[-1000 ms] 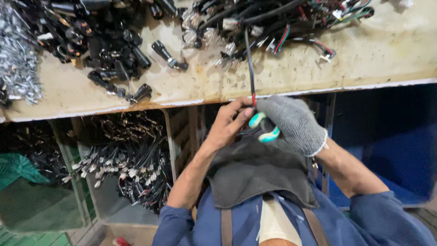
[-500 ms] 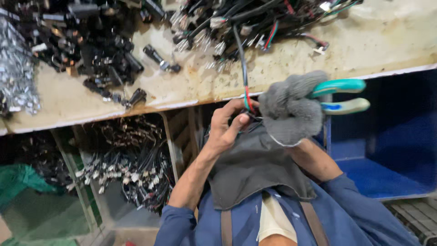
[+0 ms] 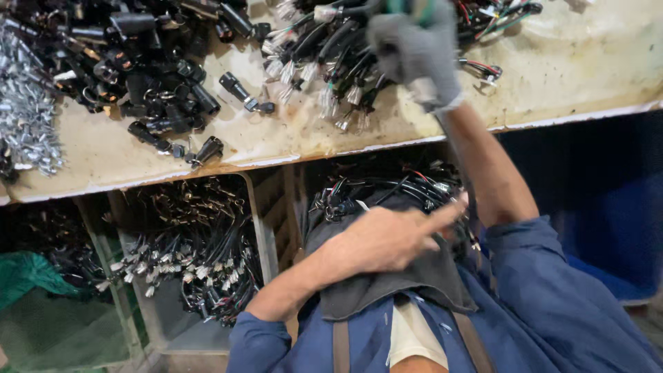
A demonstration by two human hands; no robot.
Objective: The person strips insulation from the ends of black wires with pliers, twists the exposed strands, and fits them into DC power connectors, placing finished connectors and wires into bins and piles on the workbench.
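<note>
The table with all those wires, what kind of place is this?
Probably a small workshop for sorting or assembling wiring: a worn workbench heaped with cut wire bundles and black connectors, with a bin of more wires underneath.

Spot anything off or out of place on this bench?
Mostly ordinary clutter. One black connector lies alone on the stained benchtop, apart from the black parts pile. The gloved right hand reaches up into the wire harness heap; the bare left hand is over the grey cloth.

Your stained cream workbench (image 3: 573, 76) carries black wire bundles (image 3: 324, 48) under your gloved right hand's fingers (image 3: 414, 48), black connectors (image 3: 152, 76) further left, and silvery metal clips (image 3: 27, 110) farthest left.
</note>
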